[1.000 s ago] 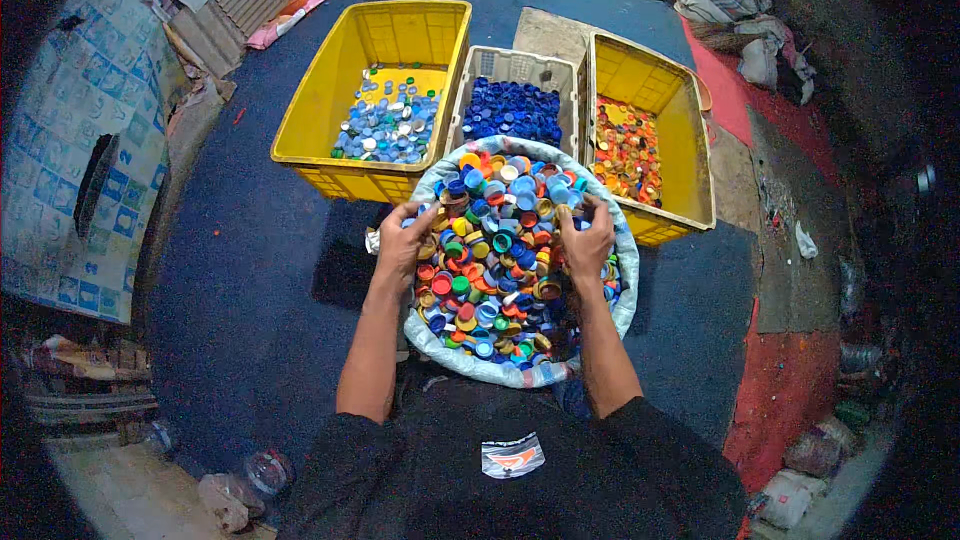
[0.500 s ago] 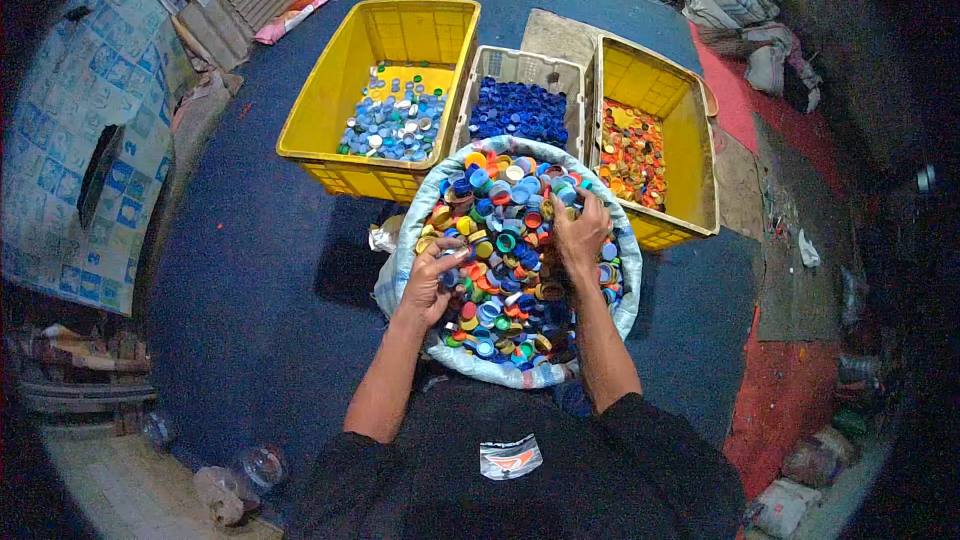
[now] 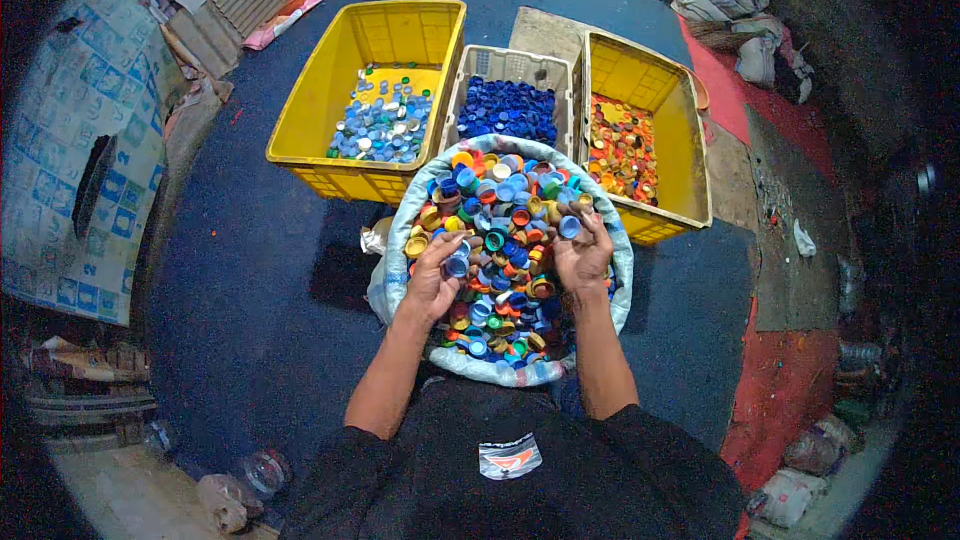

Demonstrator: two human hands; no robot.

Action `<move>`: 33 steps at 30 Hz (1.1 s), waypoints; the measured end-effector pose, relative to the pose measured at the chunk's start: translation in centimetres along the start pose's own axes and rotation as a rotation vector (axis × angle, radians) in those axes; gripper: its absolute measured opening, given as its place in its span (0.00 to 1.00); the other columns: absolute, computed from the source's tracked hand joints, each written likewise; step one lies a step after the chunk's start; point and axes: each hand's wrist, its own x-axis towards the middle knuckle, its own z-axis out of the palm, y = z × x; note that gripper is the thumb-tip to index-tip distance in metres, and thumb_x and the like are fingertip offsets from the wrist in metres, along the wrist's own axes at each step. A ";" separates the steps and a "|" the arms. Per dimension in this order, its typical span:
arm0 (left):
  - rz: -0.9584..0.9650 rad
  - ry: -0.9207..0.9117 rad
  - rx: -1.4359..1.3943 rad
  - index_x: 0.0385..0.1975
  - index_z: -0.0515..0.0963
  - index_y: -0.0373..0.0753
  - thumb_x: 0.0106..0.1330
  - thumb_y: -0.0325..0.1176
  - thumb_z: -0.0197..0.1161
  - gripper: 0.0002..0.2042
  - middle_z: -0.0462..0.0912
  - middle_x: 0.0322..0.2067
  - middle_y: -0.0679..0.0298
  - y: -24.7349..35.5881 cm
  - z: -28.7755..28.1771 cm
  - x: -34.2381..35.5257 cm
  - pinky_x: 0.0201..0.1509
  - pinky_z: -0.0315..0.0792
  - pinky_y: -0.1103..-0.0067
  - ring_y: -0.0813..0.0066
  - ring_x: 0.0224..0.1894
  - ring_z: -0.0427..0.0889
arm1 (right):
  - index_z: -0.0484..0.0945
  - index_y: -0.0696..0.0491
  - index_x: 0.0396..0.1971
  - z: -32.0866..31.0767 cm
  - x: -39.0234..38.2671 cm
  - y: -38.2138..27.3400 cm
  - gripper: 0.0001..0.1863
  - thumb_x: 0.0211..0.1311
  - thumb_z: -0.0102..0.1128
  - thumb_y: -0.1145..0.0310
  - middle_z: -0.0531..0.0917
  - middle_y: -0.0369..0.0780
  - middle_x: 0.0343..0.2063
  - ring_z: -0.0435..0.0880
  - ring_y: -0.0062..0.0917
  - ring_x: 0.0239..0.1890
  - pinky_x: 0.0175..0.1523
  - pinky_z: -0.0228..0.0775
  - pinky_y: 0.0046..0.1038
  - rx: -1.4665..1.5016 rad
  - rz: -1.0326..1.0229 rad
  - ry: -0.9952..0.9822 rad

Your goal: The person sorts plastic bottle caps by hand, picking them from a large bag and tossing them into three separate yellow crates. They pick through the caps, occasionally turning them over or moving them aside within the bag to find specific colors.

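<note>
A white sack (image 3: 622,280) with a rolled rim stands in front of me, full of plastic bottle caps (image 3: 505,270) in many colours. Over its left side, my left hand (image 3: 430,278) is closed on light blue bottle caps (image 3: 457,265); how many it holds is partly hidden. My right hand (image 3: 585,262) is turned palm up above the sack's right side. Between its thumb and fingers sits a light blue bottle cap (image 3: 570,227). Whether more caps lie in that palm I cannot tell.
Beyond the sack stand a yellow crate (image 3: 345,165) with light blue, white and green caps, a whitish crate (image 3: 467,75) of dark blue caps, and another yellow crate (image 3: 685,165) with orange caps. Dark blue matting (image 3: 260,320) covers the floor; plastic jugs (image 3: 265,470) lie at lower left.
My right hand has drawn back slightly from the caps and turned palm up, with a light blue cap now showing in it. Blue caps show more plainly in my left hand.
</note>
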 end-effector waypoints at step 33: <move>0.070 -0.031 -0.349 0.47 0.69 0.30 0.65 0.36 0.51 0.17 0.74 0.48 0.49 1.3 -0.3 -1.2 0.54 0.70 0.67 0.59 0.48 0.76 | 0.71 0.54 0.52 4.4 3.5 4.7 0.30 0.45 0.68 0.65 0.81 0.45 0.34 0.80 0.36 0.39 0.43 0.71 0.33 -1.473 -0.629 -0.280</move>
